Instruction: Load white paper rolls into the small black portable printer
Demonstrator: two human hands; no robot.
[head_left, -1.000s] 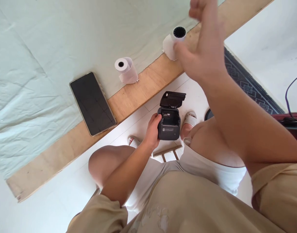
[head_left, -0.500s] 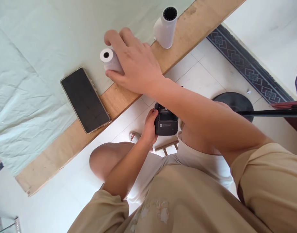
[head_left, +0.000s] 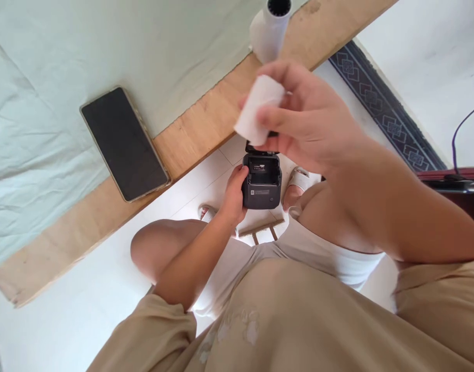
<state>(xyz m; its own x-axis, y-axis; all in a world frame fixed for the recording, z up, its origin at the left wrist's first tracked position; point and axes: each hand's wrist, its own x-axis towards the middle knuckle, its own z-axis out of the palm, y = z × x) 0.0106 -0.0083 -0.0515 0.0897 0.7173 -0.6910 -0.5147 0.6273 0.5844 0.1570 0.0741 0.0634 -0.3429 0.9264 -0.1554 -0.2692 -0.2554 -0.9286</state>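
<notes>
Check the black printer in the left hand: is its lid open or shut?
Open: the black printer shows its compartment uncovered, with the lid beyond it, partly hidden behind the paper roll.

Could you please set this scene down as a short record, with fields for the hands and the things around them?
Left hand: gripping the black device at its side
Device lid: raised, partly hidden by the roll and fingers
Right hand: holding the white paper roll, slightly blurred
Phone: lying screen up, across pale cloth and wooden edge
Second roll: upright, dark core showing, where cloth meets wood
</notes>
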